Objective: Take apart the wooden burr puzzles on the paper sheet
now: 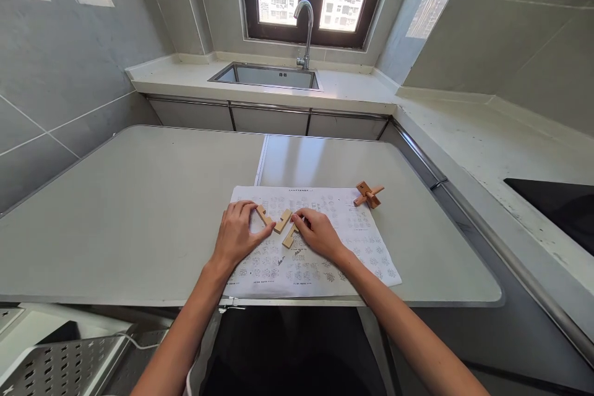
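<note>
Three pale notched wooden puzzle pieces lie over a printed instruction sheet on the folding table. My left hand (237, 234) holds the left piece (265, 216) at its ends, index finger at the top and thumb at the bottom. Between my hands sits the middle piece (283, 221), slanted, with a notch in its upper left side. The fingers of my right hand (319, 232) are closed on the upper end of the right piece (289, 239), whose notched lower end sticks out to the left. The sheet (260, 275) shows rows of small line diagrams.
A darker brown assembled wooden puzzle (369, 195) stands at the sheet's upper right corner. Beyond the table (139, 216) are a counter with a sink (269, 76) and a faucet (306, 31). A counter with a black panel (557, 210) runs along the right.
</note>
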The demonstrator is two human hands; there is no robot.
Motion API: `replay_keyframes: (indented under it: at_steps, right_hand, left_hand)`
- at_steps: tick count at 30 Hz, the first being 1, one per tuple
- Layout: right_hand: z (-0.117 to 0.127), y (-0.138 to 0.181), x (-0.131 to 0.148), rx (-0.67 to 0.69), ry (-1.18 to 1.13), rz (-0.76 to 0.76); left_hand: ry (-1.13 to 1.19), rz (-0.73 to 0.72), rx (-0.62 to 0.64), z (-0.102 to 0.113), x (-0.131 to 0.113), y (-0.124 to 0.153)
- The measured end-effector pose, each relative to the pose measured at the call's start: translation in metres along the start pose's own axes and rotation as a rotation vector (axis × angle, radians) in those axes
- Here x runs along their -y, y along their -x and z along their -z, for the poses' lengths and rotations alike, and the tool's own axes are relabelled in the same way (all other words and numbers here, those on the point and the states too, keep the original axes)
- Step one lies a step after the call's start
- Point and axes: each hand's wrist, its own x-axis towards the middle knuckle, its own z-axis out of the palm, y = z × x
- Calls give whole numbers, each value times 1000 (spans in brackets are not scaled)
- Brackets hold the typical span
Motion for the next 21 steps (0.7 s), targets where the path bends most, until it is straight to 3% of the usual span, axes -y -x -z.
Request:
replay_keyframes:
  at_steps: [4, 13, 21]
  right_hand:
    - [0, 0, 2, -9, -3, -28]
    - [-2, -1, -3, -17, 10, -13]
    - [-2, 0, -3, -15, -26, 7]
  left_hand:
    - [76, -109, 106, 1, -4, 1]
    - [230, -280, 223, 11, -18, 4]
    - [234, -306, 349, 7, -19, 4]
